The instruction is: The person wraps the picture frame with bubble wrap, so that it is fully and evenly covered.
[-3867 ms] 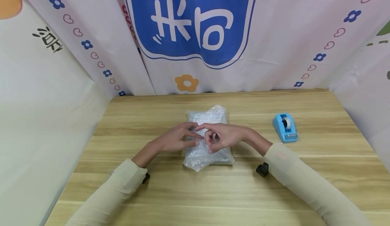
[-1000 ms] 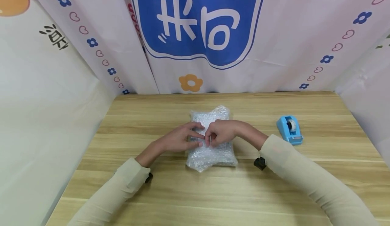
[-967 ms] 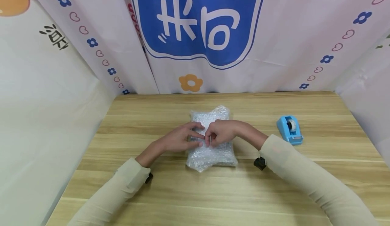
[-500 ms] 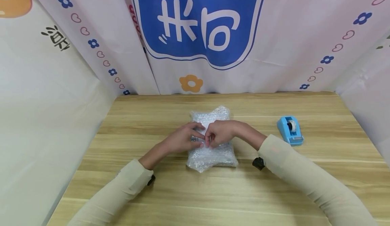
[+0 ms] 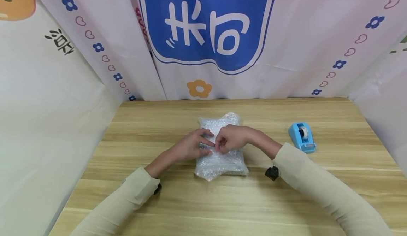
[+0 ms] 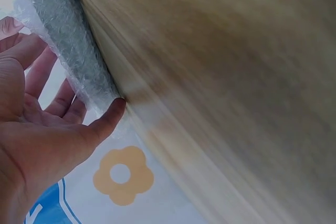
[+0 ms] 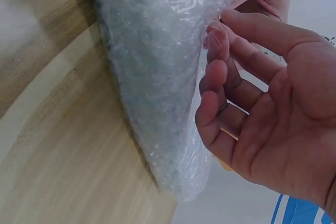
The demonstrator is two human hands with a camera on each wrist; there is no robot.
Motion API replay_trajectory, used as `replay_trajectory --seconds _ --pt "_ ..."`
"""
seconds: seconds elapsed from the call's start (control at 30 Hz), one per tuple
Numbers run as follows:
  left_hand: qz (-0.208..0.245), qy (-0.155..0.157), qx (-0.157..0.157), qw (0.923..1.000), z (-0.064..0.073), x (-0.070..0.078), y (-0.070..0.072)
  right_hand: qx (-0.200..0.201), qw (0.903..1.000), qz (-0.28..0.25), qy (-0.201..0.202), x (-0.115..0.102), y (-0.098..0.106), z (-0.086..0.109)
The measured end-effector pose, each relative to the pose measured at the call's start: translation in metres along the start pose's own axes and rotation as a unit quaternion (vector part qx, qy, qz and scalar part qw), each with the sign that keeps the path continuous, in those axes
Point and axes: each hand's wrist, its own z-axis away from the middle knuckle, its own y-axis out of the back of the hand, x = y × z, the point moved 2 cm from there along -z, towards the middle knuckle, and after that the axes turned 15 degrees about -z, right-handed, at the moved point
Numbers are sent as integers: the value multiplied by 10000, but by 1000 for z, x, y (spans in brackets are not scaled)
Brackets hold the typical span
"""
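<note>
A flat package in clear bubble wrap lies on the wooden table in the head view. My left hand rests on its left side with fingers spread. In the left wrist view, the left thumb touches the package's side edge near the tabletop. Over the top middle, my right hand bends down with curled fingers. In the right wrist view, the right thumb and index fingertip meet at the wrap's upper surface and appear to pinch it. What exactly lies between those tips is too small to tell.
A blue tape dispenser with a roll of tape stands on the table to the right of the package. A printed cloth backdrop rises behind the table. Black wrist cameras sit under the sleeves.
About four seconds ago the right index finger was stretched out over the package; since then it has curled down onto the wrap. Over the last second both hands have barely moved.
</note>
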Motion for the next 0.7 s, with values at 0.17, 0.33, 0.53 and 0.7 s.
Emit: replay_trajectory --seconds 0.17,0.33,0.53,0.7 --pt "38 -10 29 10000 1 0 -1 163 9990 -338 240 10 0 4" --pt "17 -39 42 10000 1 0 0 315 9939 -955 450 21 -2 8" --pt "25 5 31 10000 0 0 0 656 9883 -1319 385 27 -5 9" --pt "-1 -47 55 10000 -1 -1 -1 912 9876 -1267 193 24 -6 10"
